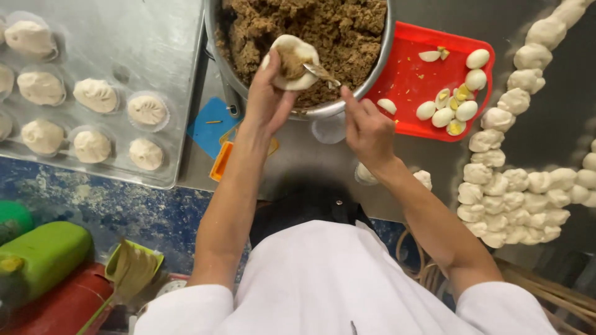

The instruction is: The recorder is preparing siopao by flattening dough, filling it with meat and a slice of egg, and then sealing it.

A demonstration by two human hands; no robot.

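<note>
Left hand (pixel 268 93): fingers cupped under a flat dough round (pixel 292 62) bearing brown filling, held above the metal bowl (pixel 385 46) of minced filling (pixel 335 28). Right hand (pixel 367 130): fingers pinching a metal spoon (pixel 321 73), its tip at the dough. Beside the bowl: red tray (pixel 410 80) of peeled boiled eggs (pixel 467 110). Right, on the desk (pixel 298 155): dough pieces (pixel 515 192) in rows. Left: steel tray (pixel 155 37) of pleated buns (pixel 96 95).

A steel surface (pixel 298 155) is seen beneath the hands; beyond them a metal bowl (pixel 379 68), rightward a red tray (pixel 410 80) and dough pieces (pixel 515 192), leftward a baking tray (pixel 155 49).
</note>
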